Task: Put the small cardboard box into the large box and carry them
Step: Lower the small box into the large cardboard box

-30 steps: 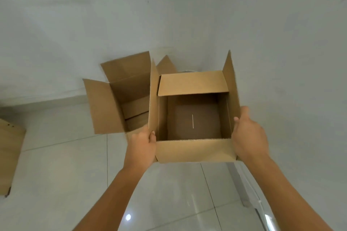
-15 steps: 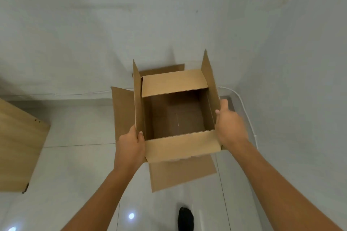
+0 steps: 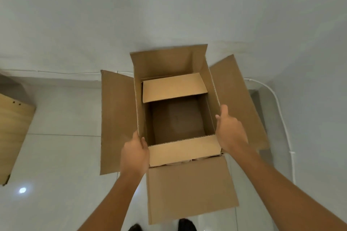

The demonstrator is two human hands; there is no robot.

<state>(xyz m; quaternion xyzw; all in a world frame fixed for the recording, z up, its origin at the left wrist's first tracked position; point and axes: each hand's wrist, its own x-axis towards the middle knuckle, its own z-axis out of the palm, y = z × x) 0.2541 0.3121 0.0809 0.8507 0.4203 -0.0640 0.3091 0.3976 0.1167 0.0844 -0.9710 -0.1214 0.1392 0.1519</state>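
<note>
The small cardboard box (image 3: 185, 151) is open-topped and empty, and it sits low inside the large box (image 3: 117, 118), whose flaps spread out on all sides on the white floor. My left hand (image 3: 134, 153) grips the small box's near left corner. My right hand (image 3: 230, 131) presses against its right wall, thumb pointing up. The small box's far flap folds inward over its opening. Its lower part is hidden inside the large box.
A white wall (image 3: 169, 14) rises just behind the boxes. A wooden board (image 3: 11, 133) leans at the left edge. A white cable (image 3: 281, 118) runs down the wall on the right. My shoes (image 3: 185, 225) show at the bottom.
I have moved the small box from beside the large box to over it and lowered it down inside. Both hands kept their hold on its sides.
</note>
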